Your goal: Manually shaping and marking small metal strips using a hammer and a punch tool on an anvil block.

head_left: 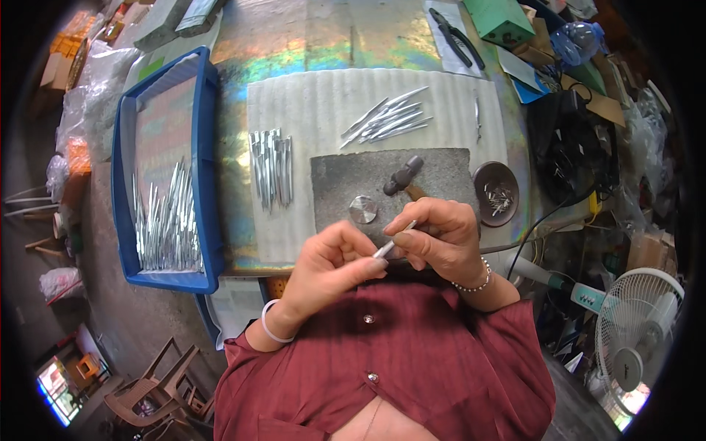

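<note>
Close in front of my body, my left hand (327, 266) and my right hand (443, 239) pinch a slender silver metal piece (384, 250) between them. It slants up to the right, and fingers cover part of it. Just beyond, a hammer (403, 176) with a dark head lies on a grey slab (342, 175), its wooden handle partly behind my right hand. A round metal disc (362, 209) rests on the slab beyond my left hand. To the right, a brown bowl (482, 180) holds small metal pins (500, 200).
On the white foam sheet (309, 95) lie a loose pile of slender metal pieces (390, 117), a neater bundle (272, 169) and a single piece (477, 114). A blue tray (209, 169) of similar pieces stands left. Pliers (456, 40) lie far right; a fan (638, 327) stands lower right.
</note>
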A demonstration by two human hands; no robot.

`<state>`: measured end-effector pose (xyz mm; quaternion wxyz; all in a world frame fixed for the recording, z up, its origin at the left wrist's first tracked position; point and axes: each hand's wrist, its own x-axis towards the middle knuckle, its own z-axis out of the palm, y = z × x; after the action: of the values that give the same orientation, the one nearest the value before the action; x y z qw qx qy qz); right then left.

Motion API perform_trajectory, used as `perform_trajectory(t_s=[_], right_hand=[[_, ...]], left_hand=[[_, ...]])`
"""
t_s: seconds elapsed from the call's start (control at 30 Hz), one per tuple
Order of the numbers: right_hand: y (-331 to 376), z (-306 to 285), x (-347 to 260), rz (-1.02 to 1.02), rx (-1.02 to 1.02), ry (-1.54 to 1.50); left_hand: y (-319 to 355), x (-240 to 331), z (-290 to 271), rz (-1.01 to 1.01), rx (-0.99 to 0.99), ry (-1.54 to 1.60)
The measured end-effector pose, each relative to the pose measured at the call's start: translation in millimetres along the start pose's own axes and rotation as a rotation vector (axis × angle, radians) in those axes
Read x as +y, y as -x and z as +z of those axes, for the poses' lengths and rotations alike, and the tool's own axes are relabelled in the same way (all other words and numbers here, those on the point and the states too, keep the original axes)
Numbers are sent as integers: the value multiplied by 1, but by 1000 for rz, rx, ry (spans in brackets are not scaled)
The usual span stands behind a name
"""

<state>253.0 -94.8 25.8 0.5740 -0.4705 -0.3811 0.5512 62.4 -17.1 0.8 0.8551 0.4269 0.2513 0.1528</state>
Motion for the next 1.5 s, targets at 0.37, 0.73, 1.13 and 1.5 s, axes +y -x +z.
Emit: perform_trajectory(t_s=[0.37, 0.73, 1.13, 1.5], right_hand=[[-9, 24, 15, 277, -22, -216], [-10, 26, 18, 308, -22, -180], [-15, 23, 20, 378, -45, -206], [-14, 31, 14, 357, -27, -183]], left_hand=[[15, 1, -2, -45, -62, -39], [12, 5, -6, -170, -143, 55], [8, 5, -9, -208, -192, 162], [11, 2, -11, -152, -213, 110]])
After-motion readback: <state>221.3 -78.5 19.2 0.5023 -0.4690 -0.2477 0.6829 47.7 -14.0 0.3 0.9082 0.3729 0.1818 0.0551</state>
